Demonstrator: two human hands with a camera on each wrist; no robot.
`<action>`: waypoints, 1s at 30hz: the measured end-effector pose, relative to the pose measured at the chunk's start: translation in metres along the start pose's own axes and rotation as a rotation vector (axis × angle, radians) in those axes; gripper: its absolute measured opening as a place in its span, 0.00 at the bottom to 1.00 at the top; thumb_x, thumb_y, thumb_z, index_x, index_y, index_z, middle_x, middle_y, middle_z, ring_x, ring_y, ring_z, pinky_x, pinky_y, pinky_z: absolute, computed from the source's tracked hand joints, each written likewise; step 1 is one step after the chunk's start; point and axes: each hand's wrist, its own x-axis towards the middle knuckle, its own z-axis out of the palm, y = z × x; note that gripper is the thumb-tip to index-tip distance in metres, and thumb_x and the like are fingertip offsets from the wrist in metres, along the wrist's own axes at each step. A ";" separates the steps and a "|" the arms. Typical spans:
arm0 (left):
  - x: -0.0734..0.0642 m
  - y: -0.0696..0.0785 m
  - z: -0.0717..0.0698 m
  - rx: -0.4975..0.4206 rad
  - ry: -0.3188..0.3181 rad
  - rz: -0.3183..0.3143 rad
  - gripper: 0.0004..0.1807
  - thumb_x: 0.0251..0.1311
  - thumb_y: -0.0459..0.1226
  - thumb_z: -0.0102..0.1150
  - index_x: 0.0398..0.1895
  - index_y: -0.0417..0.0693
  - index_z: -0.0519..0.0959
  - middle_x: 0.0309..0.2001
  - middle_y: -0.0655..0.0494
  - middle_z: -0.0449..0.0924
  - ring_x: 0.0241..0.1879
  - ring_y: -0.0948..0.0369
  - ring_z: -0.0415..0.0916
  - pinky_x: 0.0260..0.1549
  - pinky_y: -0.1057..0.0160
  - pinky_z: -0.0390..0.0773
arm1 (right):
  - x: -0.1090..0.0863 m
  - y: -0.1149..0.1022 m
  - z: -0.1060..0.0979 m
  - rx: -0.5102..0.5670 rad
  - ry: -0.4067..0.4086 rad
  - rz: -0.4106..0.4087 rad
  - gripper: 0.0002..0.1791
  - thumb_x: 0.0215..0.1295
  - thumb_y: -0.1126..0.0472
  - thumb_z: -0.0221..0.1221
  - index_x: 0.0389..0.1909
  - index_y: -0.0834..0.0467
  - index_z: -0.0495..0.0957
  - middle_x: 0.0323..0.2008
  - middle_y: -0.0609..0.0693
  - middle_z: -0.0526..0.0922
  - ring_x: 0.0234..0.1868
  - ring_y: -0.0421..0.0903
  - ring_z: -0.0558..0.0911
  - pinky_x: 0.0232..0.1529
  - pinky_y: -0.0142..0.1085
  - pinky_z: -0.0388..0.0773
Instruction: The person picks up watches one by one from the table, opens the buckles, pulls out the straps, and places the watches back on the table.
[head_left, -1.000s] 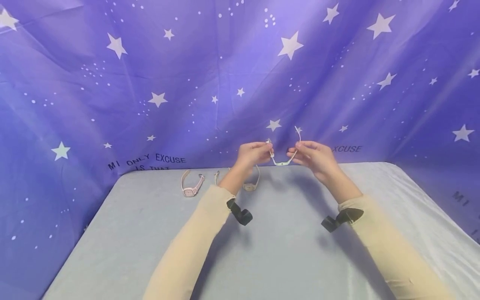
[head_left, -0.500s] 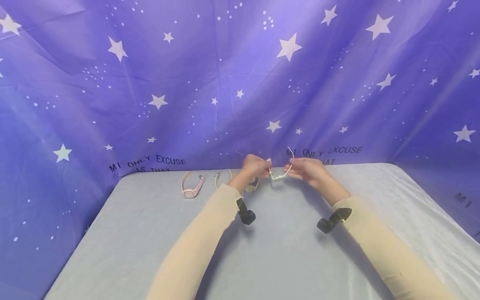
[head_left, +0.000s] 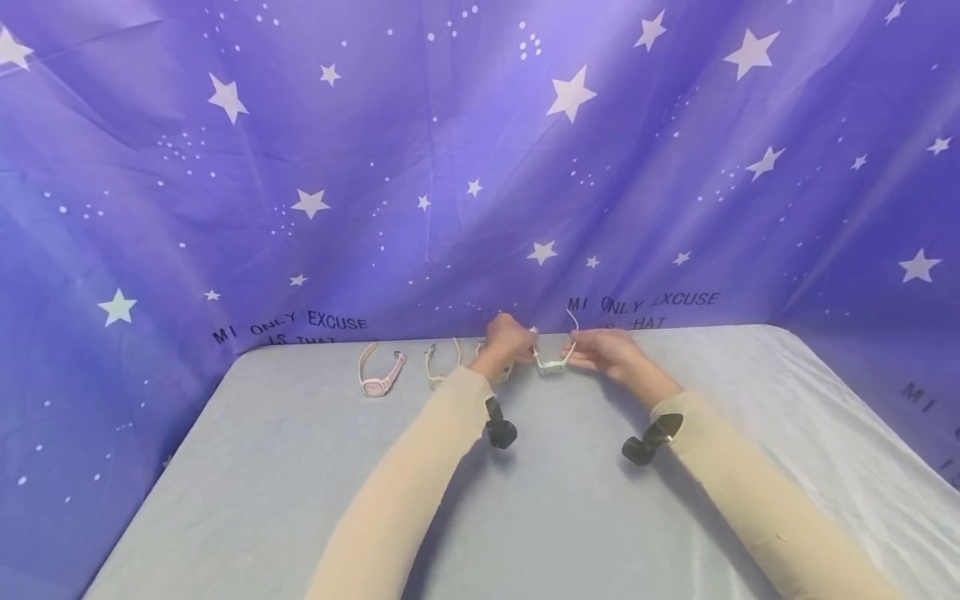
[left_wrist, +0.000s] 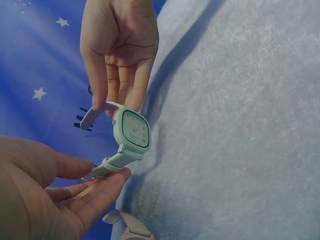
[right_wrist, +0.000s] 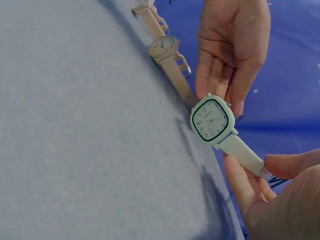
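A mint-green wristwatch (left_wrist: 134, 131) with a squarish dial is stretched between both hands near the table's back edge, face up. My left hand (head_left: 512, 340) pinches its buckle-end strap between thumb and fingers, close to the strap loop. With thumb and fingers my right hand (head_left: 609, 348) pinches the other strap (right_wrist: 243, 154), whose holed tip sticks up past the grip. In the head view the watch case (head_left: 552, 367) appears low, close over the table. Just left of it, a beige watch (right_wrist: 164, 47) is partly hidden by my left hand in the head view.
A pink watch (head_left: 375, 387) and a pale watch (head_left: 437, 380) lie in a row to the left along the back of the grey cloth-covered table (head_left: 555, 517). A purple star-printed curtain (head_left: 450, 167) hangs right behind the table edge.
Both hands have lowered the mint-green watch from above the back edge down towards the table, shifting slightly left. Both keep their pinch on the straps.
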 end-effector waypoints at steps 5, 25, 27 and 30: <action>0.005 -0.006 0.003 0.005 0.008 -0.008 0.16 0.61 0.31 0.66 0.49 0.29 0.79 0.32 0.40 0.88 0.29 0.53 0.89 0.29 0.64 0.88 | 0.006 0.007 0.001 -0.031 0.008 0.007 0.21 0.77 0.70 0.50 0.64 0.77 0.63 0.28 0.54 0.87 0.31 0.45 0.89 0.46 0.37 0.87; 0.012 -0.008 0.004 0.172 0.046 0.022 0.09 0.58 0.29 0.65 0.42 0.34 0.83 0.25 0.48 0.88 0.23 0.58 0.87 0.25 0.66 0.85 | 0.014 0.013 0.007 -0.375 0.102 -0.070 0.24 0.70 0.70 0.58 0.61 0.81 0.68 0.24 0.47 0.86 0.25 0.37 0.85 0.36 0.31 0.87; 0.015 -0.007 0.004 0.202 0.043 0.017 0.08 0.57 0.28 0.66 0.40 0.35 0.84 0.23 0.49 0.87 0.21 0.59 0.85 0.24 0.66 0.85 | 0.016 0.013 0.009 -0.405 0.111 -0.072 0.23 0.69 0.71 0.59 0.59 0.81 0.69 0.24 0.47 0.86 0.24 0.37 0.84 0.34 0.30 0.87; 0.018 -0.005 0.004 0.217 0.030 0.004 0.08 0.56 0.28 0.66 0.40 0.35 0.84 0.22 0.50 0.86 0.19 0.60 0.84 0.25 0.65 0.85 | 0.018 0.012 0.011 -0.440 0.134 -0.075 0.21 0.68 0.71 0.60 0.57 0.81 0.71 0.24 0.48 0.85 0.23 0.37 0.83 0.32 0.29 0.86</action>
